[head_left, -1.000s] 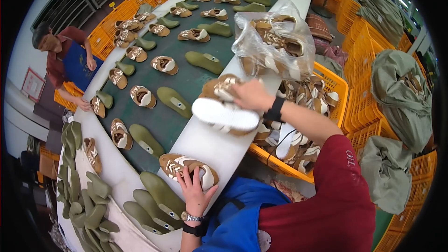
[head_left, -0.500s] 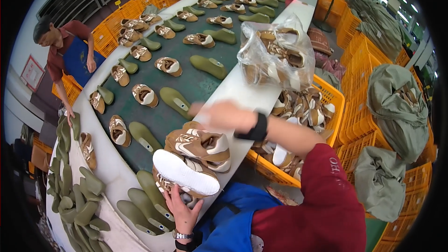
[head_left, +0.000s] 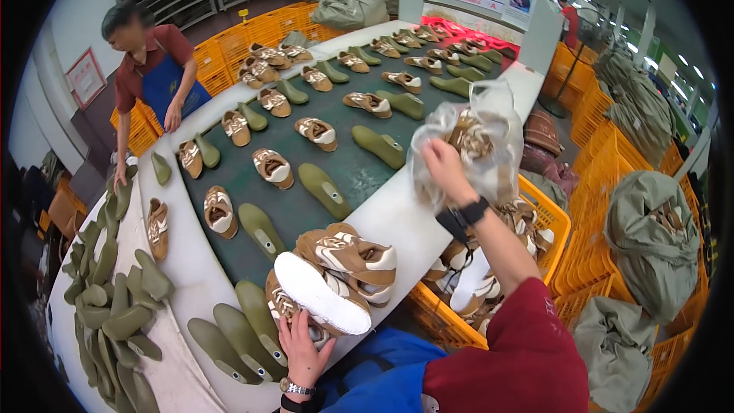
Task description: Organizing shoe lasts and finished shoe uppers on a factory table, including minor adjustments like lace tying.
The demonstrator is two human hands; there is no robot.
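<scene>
A small pile of brown-and-white sneakers [head_left: 345, 260] stands at the near end of the table, the front one tipped so its white sole [head_left: 321, 294] faces up. My left hand [head_left: 306, 350] lies with fingers spread against the lower edge of that pile. Further right, my right hand [head_left: 446, 170] is closed on a clear plastic bag [head_left: 501, 118] with brown sneakers inside. The bag sits on the table's right edge. Left of the pile lie several olive-green shoe lasts [head_left: 237, 344].
Sneakers and lasts stand in rows on a green conveyor belt [head_left: 348, 176]. A yellow crate [head_left: 554, 222] full of sneakers is below the right edge. More lasts heap up at left [head_left: 115, 313], where a co-worker [head_left: 157, 69] reaches in. Stacked crates and grey sacks [head_left: 654, 222] line the right.
My right hand has moved right and away from above the belt onto the plastic bag, which has been pulled out of shape. My left hand stays at the sneaker pile. The view has tilted up.
</scene>
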